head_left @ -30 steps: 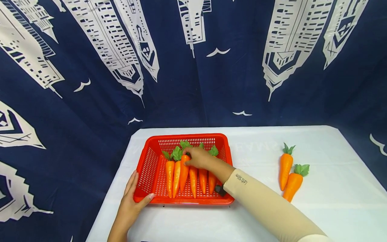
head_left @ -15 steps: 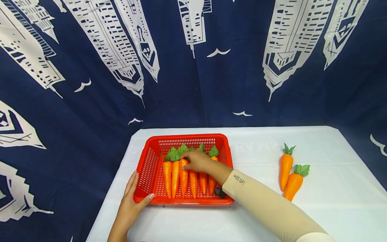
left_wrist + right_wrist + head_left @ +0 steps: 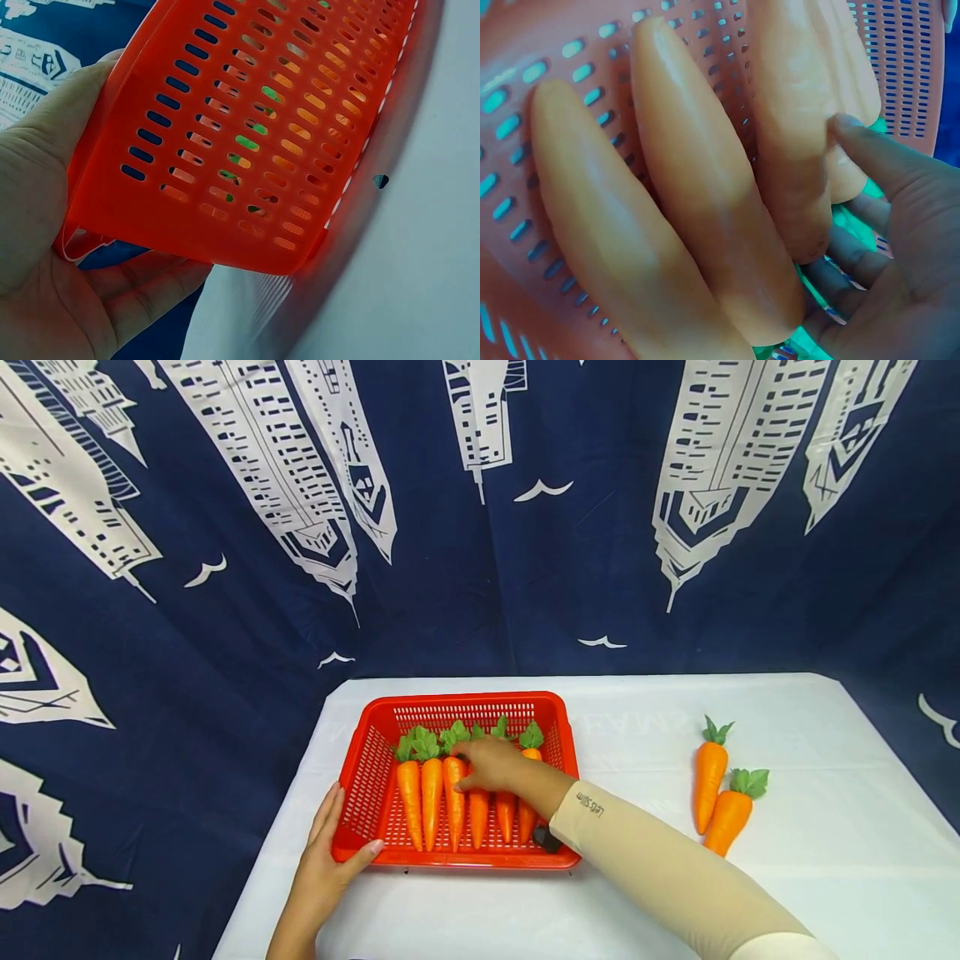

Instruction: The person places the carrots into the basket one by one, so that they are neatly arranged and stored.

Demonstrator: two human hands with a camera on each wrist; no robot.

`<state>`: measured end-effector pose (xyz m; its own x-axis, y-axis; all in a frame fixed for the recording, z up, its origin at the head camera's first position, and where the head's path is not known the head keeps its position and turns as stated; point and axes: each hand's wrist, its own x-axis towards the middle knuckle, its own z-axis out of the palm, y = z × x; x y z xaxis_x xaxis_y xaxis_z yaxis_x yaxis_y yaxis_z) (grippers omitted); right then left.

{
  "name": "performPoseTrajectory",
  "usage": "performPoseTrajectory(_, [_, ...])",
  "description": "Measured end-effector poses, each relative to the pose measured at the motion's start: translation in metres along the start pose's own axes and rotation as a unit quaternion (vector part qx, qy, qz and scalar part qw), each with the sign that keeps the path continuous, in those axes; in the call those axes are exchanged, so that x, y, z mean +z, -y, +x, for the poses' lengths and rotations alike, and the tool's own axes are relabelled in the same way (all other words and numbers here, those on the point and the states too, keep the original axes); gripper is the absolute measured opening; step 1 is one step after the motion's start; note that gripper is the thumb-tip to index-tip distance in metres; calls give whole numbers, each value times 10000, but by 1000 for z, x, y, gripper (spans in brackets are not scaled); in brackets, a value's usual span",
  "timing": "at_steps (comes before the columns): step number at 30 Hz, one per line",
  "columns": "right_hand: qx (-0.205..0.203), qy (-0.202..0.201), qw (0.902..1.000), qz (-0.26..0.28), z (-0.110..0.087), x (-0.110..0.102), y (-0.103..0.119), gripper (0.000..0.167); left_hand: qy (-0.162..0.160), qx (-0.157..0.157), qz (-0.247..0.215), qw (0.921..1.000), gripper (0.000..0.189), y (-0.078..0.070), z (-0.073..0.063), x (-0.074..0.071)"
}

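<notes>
A red perforated plastic basket [image 3: 517, 860] holds several orange carrots with green leafy tops, lying side by side with tips toward the front. My left hand [image 3: 318, 864] grips the basket's front left corner, the thumb over the front rim and the fingers along the left side. Inside the basket, my right hand [image 3: 495, 764] pinches the third carrot [image 3: 454, 802] from the left near its leafy end. In the right wrist view the thumb [image 3: 855, 135] presses that carrot's side while the other fingers reach round its thick end. Two carrots [image 3: 408, 802] lie left of it; my hand partly covers those to the right.
On the white table [image 3: 637, 777], to the right of the basket, lie two more carrots, one slim [image 3: 708, 785] and one thicker [image 3: 727, 818], nearly touching. A dark blue cloth [image 3: 480, 577] with white buildings hangs behind. A small black device [image 3: 546, 837] sits under the right wrist.
The left carrots have shifted left and spread apart. The third carrot, earlier tilted, now lies straighter. My right hand has come slightly toward the front; the left hand stays on the basket.
</notes>
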<state>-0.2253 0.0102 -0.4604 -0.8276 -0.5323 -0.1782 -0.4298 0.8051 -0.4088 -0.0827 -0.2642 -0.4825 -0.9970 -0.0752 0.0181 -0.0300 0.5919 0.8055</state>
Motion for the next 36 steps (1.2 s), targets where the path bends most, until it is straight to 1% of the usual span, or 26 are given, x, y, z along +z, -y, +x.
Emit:
performPoseTrajectory(3, [34, 61, 10000, -52, 0, 1, -2, 59, 3, 6, -9, 10000, 102, 0, 0, 0])
performPoseTrajectory(6, [50, 63, 10000, 25, 0, 2, -4, 57, 8, 3, -8, 10000, 102, 0, 0, 1])
performPoseTrajectory(10, [-40, -100, 9997, 239, 1, 1, -8, 57, -3, -22, 42, 10000, 102, 1, 1, 1])
performPoseTrajectory(14, [-147, -289, 9978, 585, 1, -3, -10, 57, 1, -69, 28, 10000, 103, 2, 1, 2])
performPoseTrajectory(22, [-557, -447, 9857, 1527, -3, -14, -4, 55, -10, -99, 19, 9999, 103, 3, 1, 3])
performPoseTrajectory(28, [-710, -431, 9793, 1847, -9, -24, 0, 55, 9, -147, 50, 9999, 104, 2, -1, 1])
performPoseTrajectory(33, [-730, -577, 9735, 2089, -15, -34, 3, 50, -5, -156, 28, 9999, 104, 2, -1, 0])
performPoseTrajectory(36, [-803, -654, 9718, 2119, -20, -42, 2, 50, -11, -163, 30, 9999, 104, 2, -1, 0])
